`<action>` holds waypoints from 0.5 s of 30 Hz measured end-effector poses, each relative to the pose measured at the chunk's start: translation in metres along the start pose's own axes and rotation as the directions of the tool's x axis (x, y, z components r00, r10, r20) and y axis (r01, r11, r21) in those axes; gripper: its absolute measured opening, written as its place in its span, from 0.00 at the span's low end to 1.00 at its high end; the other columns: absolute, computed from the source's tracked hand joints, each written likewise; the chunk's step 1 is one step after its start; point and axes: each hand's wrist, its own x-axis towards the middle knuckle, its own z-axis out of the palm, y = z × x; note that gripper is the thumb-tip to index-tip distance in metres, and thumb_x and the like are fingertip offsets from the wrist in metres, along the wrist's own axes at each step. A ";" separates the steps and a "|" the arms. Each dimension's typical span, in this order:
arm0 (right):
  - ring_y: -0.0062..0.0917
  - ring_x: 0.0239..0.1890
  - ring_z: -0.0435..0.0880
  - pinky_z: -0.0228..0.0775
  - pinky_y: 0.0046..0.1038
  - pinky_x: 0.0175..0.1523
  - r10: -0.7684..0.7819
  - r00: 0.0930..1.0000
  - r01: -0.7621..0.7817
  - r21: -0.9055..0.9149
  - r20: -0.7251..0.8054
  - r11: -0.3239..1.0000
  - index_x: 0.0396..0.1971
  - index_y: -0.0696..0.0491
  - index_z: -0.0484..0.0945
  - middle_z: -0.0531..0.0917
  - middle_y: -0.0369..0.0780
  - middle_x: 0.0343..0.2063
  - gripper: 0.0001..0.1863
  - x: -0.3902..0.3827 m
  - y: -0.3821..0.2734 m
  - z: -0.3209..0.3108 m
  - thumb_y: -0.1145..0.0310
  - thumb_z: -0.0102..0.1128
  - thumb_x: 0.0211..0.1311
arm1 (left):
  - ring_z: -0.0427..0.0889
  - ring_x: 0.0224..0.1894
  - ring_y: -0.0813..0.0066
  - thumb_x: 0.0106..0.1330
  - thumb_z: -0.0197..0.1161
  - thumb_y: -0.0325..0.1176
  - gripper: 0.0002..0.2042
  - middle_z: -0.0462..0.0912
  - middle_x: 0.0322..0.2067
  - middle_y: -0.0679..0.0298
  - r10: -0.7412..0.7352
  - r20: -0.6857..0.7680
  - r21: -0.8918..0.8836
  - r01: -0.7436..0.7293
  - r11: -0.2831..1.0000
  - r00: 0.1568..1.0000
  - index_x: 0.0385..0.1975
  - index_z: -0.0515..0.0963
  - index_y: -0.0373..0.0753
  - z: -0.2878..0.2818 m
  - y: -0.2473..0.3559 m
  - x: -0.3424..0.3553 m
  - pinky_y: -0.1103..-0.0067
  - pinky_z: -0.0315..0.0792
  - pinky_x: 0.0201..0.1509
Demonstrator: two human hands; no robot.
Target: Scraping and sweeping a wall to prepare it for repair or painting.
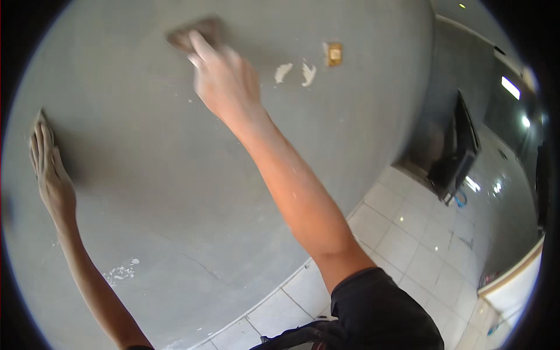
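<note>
My right hand [226, 81], dusted white and blurred, presses a brown sheet of sandpaper [209, 28] against the upper part of a grey wall [175, 163]. Its index finger stretches over the sheet. Farther left, my left hand [51, 169] lies flat on the same wall with its fingers extended. A greyish pointed edge [42, 115] shows by its fingertips; what it belongs to is hidden under the hand. White patches [283, 72] mark the wall right of my right hand.
A yellowish wall box [334, 54] sits right of the white patches. Pale floor tiles [402, 239] run along the wall's foot. At the right stands a black panel-like object [461, 146]. More white flecks [121, 272] and a thin crack [198, 263] mark the lower wall.
</note>
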 end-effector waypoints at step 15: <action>0.44 0.39 0.78 0.69 0.43 0.43 0.964 -0.126 -0.548 -0.794 -0.234 -0.264 0.52 0.45 0.68 0.79 0.48 0.37 0.23 -0.720 0.025 -0.489 0.65 0.51 0.54 | 0.74 0.44 0.44 0.65 0.43 0.33 0.15 0.77 0.40 0.47 0.542 0.834 -0.322 0.708 0.628 -0.101 0.44 0.72 0.31 -0.132 0.287 -0.576 0.62 0.68 0.49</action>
